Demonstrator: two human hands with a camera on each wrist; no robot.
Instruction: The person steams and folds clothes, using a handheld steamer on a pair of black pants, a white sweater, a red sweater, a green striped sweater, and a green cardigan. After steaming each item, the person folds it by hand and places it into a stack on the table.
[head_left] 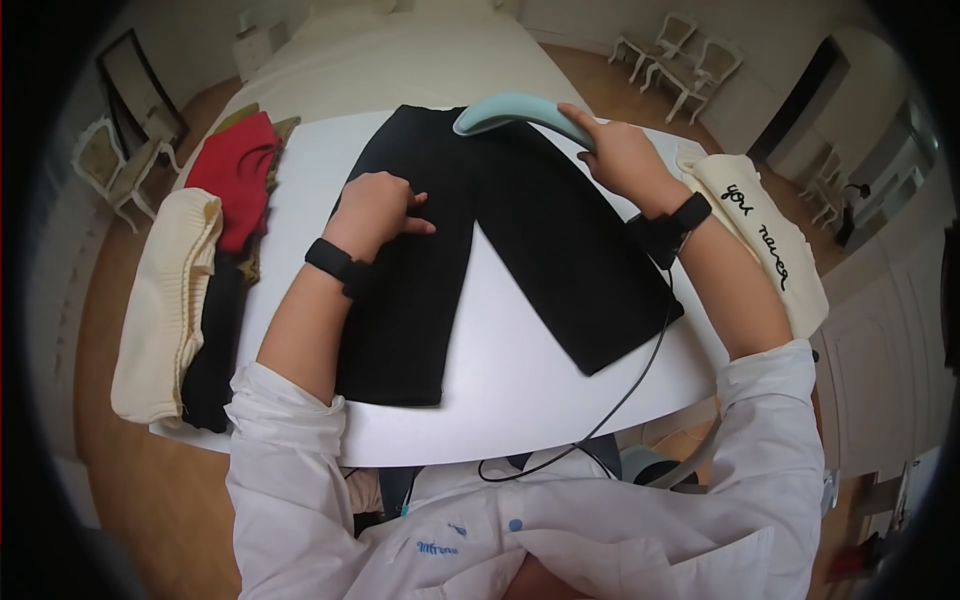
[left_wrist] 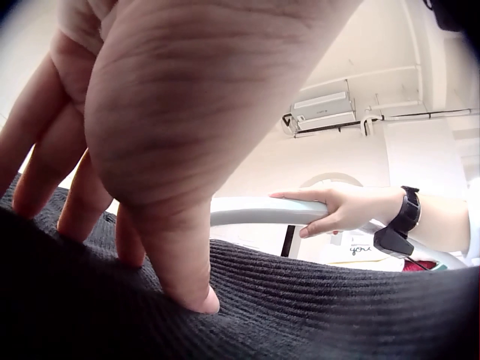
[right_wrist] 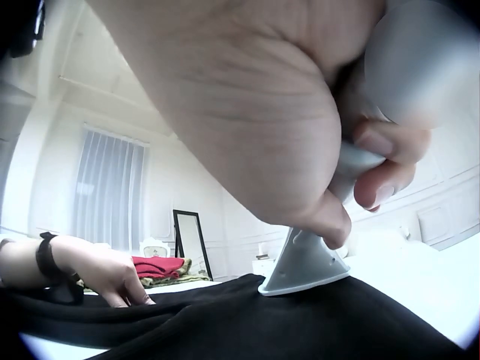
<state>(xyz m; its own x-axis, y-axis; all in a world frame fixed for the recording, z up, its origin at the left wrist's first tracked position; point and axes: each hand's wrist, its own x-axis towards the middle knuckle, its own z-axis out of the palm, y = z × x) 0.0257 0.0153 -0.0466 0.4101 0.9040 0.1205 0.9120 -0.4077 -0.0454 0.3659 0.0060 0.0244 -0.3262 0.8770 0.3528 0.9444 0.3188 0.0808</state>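
Observation:
Black ribbed trousers (head_left: pixel 410 270) lie spread on the white table, legs apart and toward me. My right hand (head_left: pixel 632 165) grips the handle of a pale blue garment steamer (head_left: pixel 525 108). The steamer's flared head (right_wrist: pixel 304 262) rests right at the black fabric near the waistband, as the right wrist view shows. My left hand (head_left: pixel 375 215) is on the trousers' left side, fingers (left_wrist: pixel 75 195) stretched down to the cloth and thumb set apart. Its fingertips press on the ribbed fabric in the left wrist view.
On the left edge lie a folded cream knit (head_left: pixel 165 300), a red garment (head_left: pixel 235 175) and dark clothing. A cream garment with black lettering (head_left: pixel 755 230) lies at the right edge, beside my forearm. A thin black cable (head_left: pixel 640 375) from my right wrist crosses the white table (head_left: pixel 510 390).

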